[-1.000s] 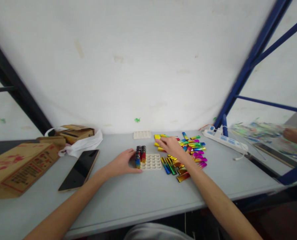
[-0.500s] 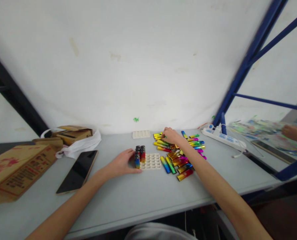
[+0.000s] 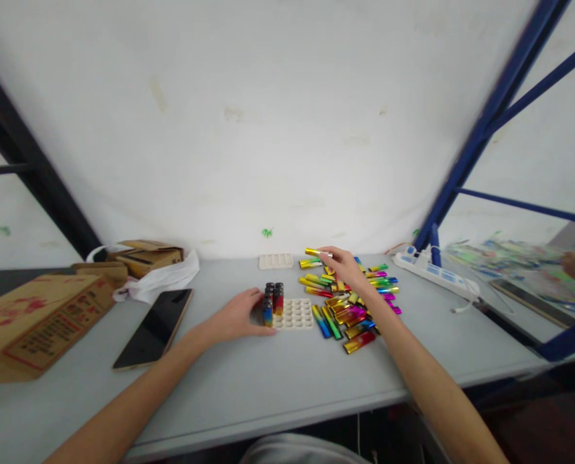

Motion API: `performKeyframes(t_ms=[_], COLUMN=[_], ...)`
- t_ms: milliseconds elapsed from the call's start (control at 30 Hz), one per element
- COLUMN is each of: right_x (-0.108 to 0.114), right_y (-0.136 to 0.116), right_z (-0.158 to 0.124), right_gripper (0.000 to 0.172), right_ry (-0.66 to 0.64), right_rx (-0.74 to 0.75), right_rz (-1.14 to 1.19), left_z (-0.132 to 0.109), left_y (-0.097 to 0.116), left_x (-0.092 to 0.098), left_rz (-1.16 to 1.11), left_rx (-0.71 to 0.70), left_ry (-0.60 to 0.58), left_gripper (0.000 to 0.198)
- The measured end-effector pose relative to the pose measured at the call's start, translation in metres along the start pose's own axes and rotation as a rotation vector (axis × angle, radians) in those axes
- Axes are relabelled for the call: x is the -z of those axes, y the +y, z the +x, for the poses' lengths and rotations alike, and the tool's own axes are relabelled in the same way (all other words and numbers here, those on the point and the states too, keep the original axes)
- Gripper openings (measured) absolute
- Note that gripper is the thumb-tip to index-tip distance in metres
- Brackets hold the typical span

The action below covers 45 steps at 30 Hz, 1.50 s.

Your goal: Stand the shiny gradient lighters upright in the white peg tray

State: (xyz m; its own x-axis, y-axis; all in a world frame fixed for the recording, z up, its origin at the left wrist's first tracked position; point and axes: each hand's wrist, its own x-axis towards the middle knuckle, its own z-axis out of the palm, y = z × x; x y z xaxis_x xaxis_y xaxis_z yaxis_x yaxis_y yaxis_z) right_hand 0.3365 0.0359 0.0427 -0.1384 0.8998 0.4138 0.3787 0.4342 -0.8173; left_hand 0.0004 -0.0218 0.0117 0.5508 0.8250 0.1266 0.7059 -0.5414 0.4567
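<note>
Gold lighter (image 3: 312, 252) end hidden in right hand (image 3: 341, 263).

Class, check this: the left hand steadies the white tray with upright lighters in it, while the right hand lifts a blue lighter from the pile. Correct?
Not quite. In the head view the right hand lifts a gold lighter, not blue. The left hand does steady the white tray.
</note>
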Motion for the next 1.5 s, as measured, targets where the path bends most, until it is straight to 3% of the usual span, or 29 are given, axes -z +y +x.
performKeyframes(t_ms=[167,333,533,767,1067,1367,1500], right_x=[-0.027,-0.036,-0.037,-0.057,-0.079,-0.081,-0.082], right_y=[-0.011,-0.022,-0.039,-0.047,-0.044,-0.04,-0.035], right_z=[-0.014,-0.02,-0.025,-0.032,-0.043,-0.044,-0.045], right_gripper=[0.056,0.06,0.057,0.073,0.053,0.061,0.056], right_ry=[0.162,0.069,-0.053,-0.125,-0.053,-0.114,-0.124], right_rx=[-0.146,-0.198,-0.138,-0.418,-0.409,-0.418,-0.383], right_rz=[0.498,0.724,0.744,0.697,0.513,0.516,0.503], left_z=[0.0,0.0,0.0,0.001,0.0,0.0,-0.001], left_y=[0.0,-0.002,-0.005,-0.002,0.0,0.003,0.003], left_x=[0.0,0.0,-0.002,-0.001,-0.001,0.001,0.002], left_rz=[0.0,0.002,0.013,-0.001,0.016,-0.019,-0.032], left_rx=[-0.001,-0.005,-0.023,-0.029,-0.03,-0.013,-0.036], left_ry=[0.0,0.008,0.017,0.019,0.018,-0.015,0.006], left_gripper=[0.07,0.068,0.066,0.066,0.066,0.065,0.064])
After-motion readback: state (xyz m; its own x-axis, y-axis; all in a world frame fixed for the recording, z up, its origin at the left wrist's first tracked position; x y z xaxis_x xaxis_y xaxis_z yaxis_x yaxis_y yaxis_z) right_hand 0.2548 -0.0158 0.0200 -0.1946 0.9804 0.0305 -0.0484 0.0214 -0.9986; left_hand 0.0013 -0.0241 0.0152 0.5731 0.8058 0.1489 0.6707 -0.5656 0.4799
